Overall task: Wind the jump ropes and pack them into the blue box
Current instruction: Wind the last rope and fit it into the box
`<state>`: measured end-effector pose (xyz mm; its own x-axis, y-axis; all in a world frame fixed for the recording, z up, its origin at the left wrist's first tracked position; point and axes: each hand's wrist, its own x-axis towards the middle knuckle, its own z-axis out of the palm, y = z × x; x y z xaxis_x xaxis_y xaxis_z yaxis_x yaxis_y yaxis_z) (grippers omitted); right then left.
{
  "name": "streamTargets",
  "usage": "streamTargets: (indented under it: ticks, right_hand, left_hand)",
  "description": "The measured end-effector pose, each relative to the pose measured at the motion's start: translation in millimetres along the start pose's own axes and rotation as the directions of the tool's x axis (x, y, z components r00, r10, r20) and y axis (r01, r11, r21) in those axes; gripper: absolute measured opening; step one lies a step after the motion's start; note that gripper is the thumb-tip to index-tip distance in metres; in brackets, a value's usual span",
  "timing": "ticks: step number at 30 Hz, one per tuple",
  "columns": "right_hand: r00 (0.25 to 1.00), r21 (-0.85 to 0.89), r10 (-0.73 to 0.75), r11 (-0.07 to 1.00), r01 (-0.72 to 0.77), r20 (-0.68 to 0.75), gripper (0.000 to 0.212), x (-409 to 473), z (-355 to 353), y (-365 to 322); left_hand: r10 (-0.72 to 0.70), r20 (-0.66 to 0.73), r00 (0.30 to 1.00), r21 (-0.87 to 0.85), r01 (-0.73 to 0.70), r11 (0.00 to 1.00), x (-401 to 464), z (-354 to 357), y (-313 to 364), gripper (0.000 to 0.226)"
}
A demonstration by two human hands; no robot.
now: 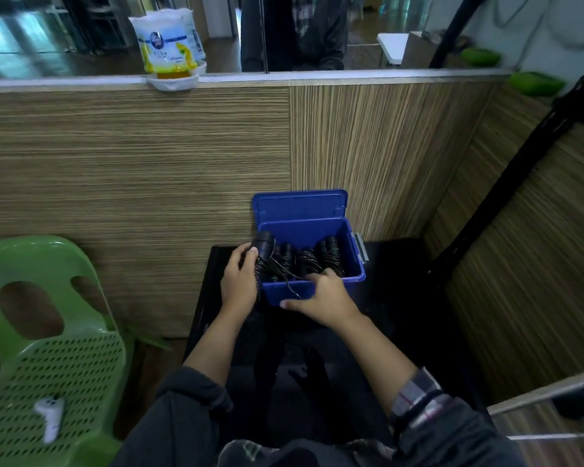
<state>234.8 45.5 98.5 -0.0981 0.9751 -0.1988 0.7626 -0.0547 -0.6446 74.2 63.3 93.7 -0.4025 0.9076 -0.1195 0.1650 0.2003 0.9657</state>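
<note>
A person is sitting at a low black table (391,284), leaning over an open blue box (317,230) with its lid standing up behind. The left hand (238,281) is gripping a wound jump rope (265,254), fingers curled round its black handles, at the box's left rim. The bundle's long axis is pointing up and away, handles tilted over the rim; a loose cord end is trailing over the near wall. The right hand (324,298) is pinching the near wall, thumb outside, steadying it. Other wound ropes (321,257) are standing inside, filling the right; the free space appears to lie just right of the left hand.
</note>
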Motion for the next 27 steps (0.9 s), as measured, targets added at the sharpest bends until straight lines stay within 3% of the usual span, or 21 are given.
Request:
streamTargets:
  ticks: [3,7,9,12,14,16,18,21,24,27]
  right_hand:
    - [0.987,-0.202,-0.149,0.970,0.134,-0.063,0.031,-1,2,1]
    - [0.872,-0.537,-0.440,0.799,0.270,-0.216,0.010,-4,7,-4]
    - [0.885,-0.474,-0.441,0.817,0.328,-0.147,0.017,-9,9,-12]
    - [0.937,-0.204,-0.350,0.919,0.338,-0.024,0.023,-14,9,-21]
    - [0.927,-0.138,-0.371,0.917,0.375,0.051,0.049,-23,8,-28]
    - [0.928,-0.229,-0.327,0.903,0.362,0.177,0.077,-27,7,-28]
    - [0.930,-0.371,-0.318,0.854,0.365,0.183,0.064,-23,3,-22]
    - [0.855,-0.431,-0.511,0.754,0.495,0.087,0.022,-14,-4,-15]
    - [0.753,-0.298,-0.658,0.724,0.622,-0.025,0.026,-19,-13,-16]
    - [0.732,-0.203,-0.677,0.730,0.653,-0.079,0.024,-21,-15,-24]
  left_hand:
    - [-0.057,0.009,0.998,-0.053,0.058,0.997,5,-2,-5,0.038]
    - [-0.065,-0.046,0.997,-0.044,0.063,0.997,4,-3,-7,0.043]
    - [-0.041,-0.081,0.996,0.015,0.043,0.999,2,-4,-6,0.037]
    - [0.028,-0.060,0.998,0.191,-0.016,0.982,-2,-5,-8,0.034]
    - [0.040,-0.053,0.998,0.250,-0.025,0.968,-4,-6,-6,0.035]
    - [0.042,-0.049,0.998,0.296,-0.026,0.955,-3,-7,-5,0.038]
    - [0.062,-0.037,0.997,0.369,-0.044,0.928,-3,-8,-6,0.041]
    - [0.093,-0.046,0.995,0.498,-0.058,0.865,-5,-11,-9,0.045]
    - [0.036,-0.106,0.994,0.531,0.026,0.847,-1,-20,-14,0.047]
    - [0.052,-0.080,0.995,0.533,-0.002,0.846,3,-26,-16,0.049]
